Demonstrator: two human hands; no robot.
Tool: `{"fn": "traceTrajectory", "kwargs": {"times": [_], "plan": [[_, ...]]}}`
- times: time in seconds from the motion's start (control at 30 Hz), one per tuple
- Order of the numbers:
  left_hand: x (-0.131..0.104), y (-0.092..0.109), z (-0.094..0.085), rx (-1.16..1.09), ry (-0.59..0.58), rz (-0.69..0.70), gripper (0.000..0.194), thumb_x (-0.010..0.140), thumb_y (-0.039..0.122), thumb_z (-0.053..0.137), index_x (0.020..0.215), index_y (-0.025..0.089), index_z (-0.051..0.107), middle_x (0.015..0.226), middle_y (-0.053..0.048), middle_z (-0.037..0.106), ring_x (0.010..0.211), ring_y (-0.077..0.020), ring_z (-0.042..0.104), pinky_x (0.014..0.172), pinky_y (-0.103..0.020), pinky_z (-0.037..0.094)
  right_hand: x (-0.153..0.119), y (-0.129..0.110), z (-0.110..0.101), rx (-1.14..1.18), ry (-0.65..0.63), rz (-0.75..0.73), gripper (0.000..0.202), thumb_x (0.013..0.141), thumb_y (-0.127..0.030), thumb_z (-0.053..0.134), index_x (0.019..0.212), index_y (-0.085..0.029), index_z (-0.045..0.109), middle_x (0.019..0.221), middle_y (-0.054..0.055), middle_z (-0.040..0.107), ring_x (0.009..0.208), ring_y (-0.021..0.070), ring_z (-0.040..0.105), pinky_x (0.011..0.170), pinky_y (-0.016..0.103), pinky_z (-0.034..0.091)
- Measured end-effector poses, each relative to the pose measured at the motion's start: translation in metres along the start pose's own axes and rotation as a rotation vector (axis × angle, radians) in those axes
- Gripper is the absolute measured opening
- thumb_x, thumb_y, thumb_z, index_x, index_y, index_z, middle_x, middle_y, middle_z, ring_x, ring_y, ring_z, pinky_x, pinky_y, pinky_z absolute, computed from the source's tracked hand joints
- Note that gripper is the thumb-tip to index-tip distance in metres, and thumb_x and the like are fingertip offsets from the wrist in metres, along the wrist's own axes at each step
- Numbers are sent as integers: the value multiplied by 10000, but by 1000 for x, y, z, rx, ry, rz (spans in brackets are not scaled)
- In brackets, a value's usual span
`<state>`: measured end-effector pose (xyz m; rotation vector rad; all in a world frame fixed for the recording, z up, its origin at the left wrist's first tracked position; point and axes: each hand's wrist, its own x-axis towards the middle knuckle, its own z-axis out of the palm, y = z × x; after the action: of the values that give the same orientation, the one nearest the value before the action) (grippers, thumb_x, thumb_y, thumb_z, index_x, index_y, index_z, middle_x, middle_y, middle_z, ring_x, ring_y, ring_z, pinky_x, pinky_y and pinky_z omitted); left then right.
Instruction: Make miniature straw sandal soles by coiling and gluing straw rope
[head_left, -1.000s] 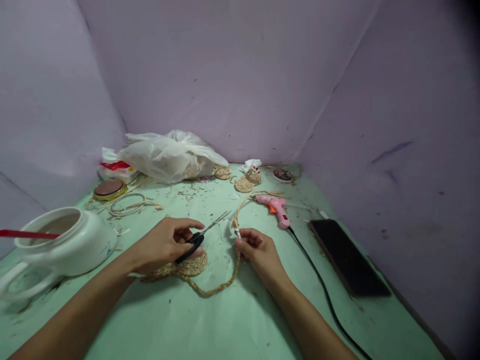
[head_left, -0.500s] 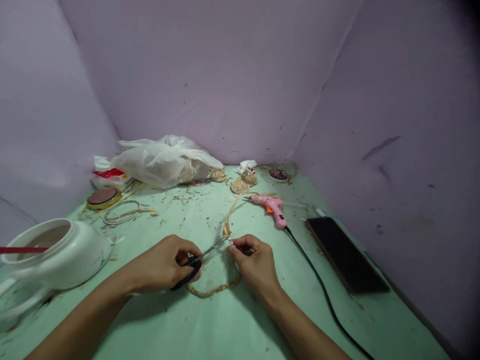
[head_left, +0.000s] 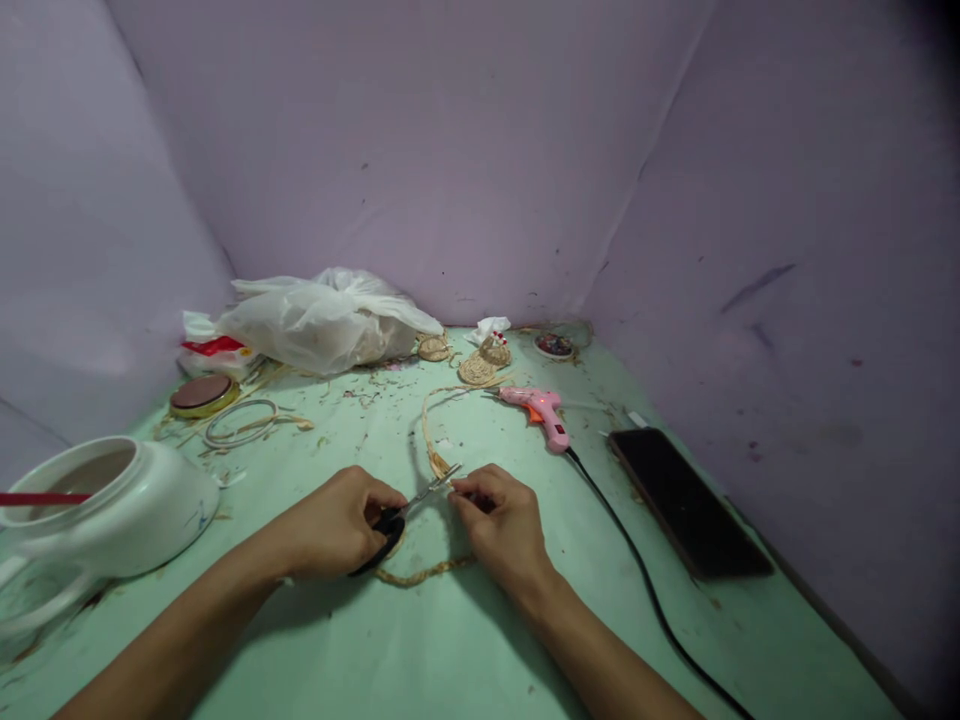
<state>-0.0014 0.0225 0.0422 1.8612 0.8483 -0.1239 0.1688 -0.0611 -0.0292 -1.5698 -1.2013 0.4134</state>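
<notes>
Black-handled scissors [head_left: 386, 532] are in my left hand [head_left: 341, 525], their blades pointing up and right toward the fibre near my right fingertips. My right hand [head_left: 501, 515] pinches the end of a straw-coloured braided cord [head_left: 424, 577], whose lower part curves over the table between my hands. A loose strand of the same fibre [head_left: 427, 425] runs from the blade tips up toward the glue gun. Whether the blades are closed on the fibre is too small to tell.
A pink glue gun [head_left: 541, 410] with a black cable and a dark phone [head_left: 686, 500] lie on the right. At left stands a white pot [head_left: 150, 510]. Behind are a plastic bag [head_left: 330, 325], woven pieces [head_left: 480, 368], a round tin [head_left: 202, 396] and a wire ring [head_left: 241, 424].
The loose strand has bowed out to the left. My right hand has shifted slightly left, and the scissor tips sit a little higher, close to its fingertips. A small white scrap now shows behind them.
</notes>
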Motion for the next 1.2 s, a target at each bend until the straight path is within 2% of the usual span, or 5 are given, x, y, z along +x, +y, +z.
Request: {"fn": "traceTrajectory", "kwargs": {"times": [0.23,0.43,0.67,0.97,1.2], "plan": [[0,5,2,-74,8,-61,188,520,138,420,644,162,558,468,60,394,446,-85,334,422,-220,202,1,2,1,3,16,22,99,685,-160,612,673,-184,708,678,25,655,543,121,550,534,242,434],[0,-2,1,182,88,25,181,665,216,493,799,198,613,568,46,454,534,-103,376,465,-208,253,2,-2,-2,22,21,-20,127,717,-174,586,700,-182,712,668,20,633,568,124,551,547,238,431],[-1,12,4,482,269,-34,55,647,225,497,689,217,533,577,38,472,543,-119,369,496,-233,253,-2,-6,-3,-1,-1,-53,148,688,-123,589,676,-198,717,667,13,632,573,119,543,542,229,412],[0,23,9,504,275,-26,42,620,154,462,606,192,475,523,44,429,528,-107,358,501,-247,220,-1,-11,-3,-37,25,-29,171,699,-135,558,628,-189,705,623,14,619,544,116,536,521,228,395],[-1,15,10,502,257,-4,104,639,150,456,677,210,532,587,28,533,570,-130,467,516,-244,256,0,-8,-3,-42,36,-3,185,751,-198,566,626,-172,699,600,14,602,533,115,514,521,235,385]]}}
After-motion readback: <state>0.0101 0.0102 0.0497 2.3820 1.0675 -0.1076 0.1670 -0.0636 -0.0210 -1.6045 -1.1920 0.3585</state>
